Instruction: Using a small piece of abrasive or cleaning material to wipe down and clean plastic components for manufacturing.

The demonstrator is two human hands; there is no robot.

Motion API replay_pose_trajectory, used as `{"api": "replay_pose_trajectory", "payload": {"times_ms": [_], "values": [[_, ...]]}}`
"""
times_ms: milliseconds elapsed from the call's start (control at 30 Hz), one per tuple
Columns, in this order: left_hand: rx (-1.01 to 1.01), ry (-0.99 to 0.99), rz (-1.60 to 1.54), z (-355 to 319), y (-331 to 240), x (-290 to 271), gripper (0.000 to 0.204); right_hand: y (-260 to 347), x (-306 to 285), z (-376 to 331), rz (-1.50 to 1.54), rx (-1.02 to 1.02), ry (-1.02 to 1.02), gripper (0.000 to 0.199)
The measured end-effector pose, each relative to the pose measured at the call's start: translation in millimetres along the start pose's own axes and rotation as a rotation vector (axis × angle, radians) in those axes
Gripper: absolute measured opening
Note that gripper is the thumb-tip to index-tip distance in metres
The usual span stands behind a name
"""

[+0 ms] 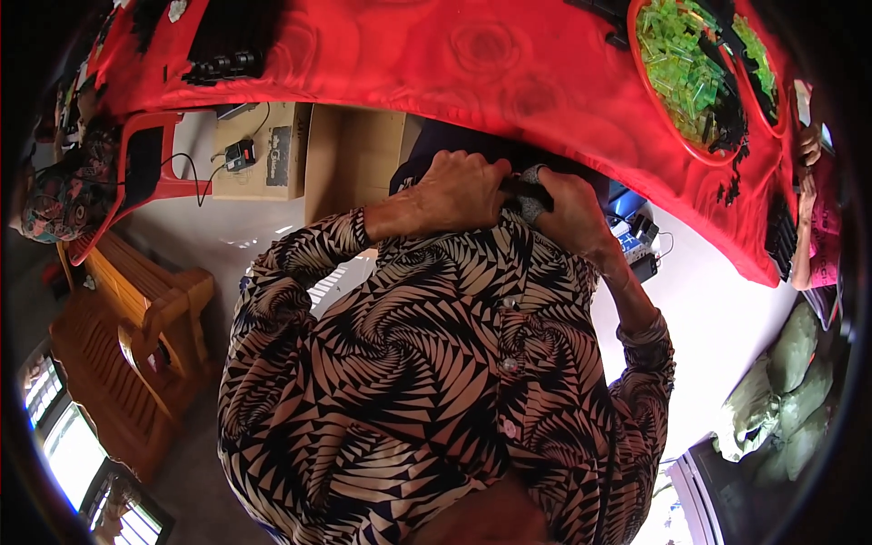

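Observation:
Both my hands are close together in front of my body, just below the near edge of the red-covered table (381, 68). My left hand (454, 191) is closed, with its fingers curled towards the right hand. My right hand (574, 216) is closed too, with a grey wrap (532, 202) around one digit. A small black part (527, 189) sits between the hands, at the right hand's fingers. Its shape is mostly hidden. Whatever the left fingers hold is covered by the hand.
Red basins of green translucent pieces (677, 68) stand at the table's right, near black scraps (729, 186). Black parts (227, 65) lie at its left. Below are a cardboard box (354, 159), a red chair (163, 182) and a wooden bench (136, 336). People sit at both sides; sacks (790, 391) lie lower right.

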State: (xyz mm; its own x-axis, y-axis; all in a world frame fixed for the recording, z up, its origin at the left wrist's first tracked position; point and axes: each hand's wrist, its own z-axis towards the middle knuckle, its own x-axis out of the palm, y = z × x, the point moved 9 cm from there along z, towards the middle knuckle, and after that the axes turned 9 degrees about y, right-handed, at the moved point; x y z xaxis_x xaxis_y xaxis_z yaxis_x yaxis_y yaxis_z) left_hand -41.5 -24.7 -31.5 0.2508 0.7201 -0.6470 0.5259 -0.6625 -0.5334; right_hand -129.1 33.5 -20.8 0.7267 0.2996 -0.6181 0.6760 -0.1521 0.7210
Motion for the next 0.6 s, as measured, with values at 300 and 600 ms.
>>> {"api": "replay_pose_trajectory", "payload": {"times_ms": [300, 600], "values": [[0.486, -0.612, 0.134, -51.8, -26.8, -77.7, 0.041, 2.3, -25.2, -10.1, -0.039, 0.041, -0.165, 0.029], [0.363, -1.219, -0.883, -91.6, 43.2, -87.4, 0.050, 10.0, -54.9, -22.9, -0.010, -0.011, -0.524, 0.023]]}}
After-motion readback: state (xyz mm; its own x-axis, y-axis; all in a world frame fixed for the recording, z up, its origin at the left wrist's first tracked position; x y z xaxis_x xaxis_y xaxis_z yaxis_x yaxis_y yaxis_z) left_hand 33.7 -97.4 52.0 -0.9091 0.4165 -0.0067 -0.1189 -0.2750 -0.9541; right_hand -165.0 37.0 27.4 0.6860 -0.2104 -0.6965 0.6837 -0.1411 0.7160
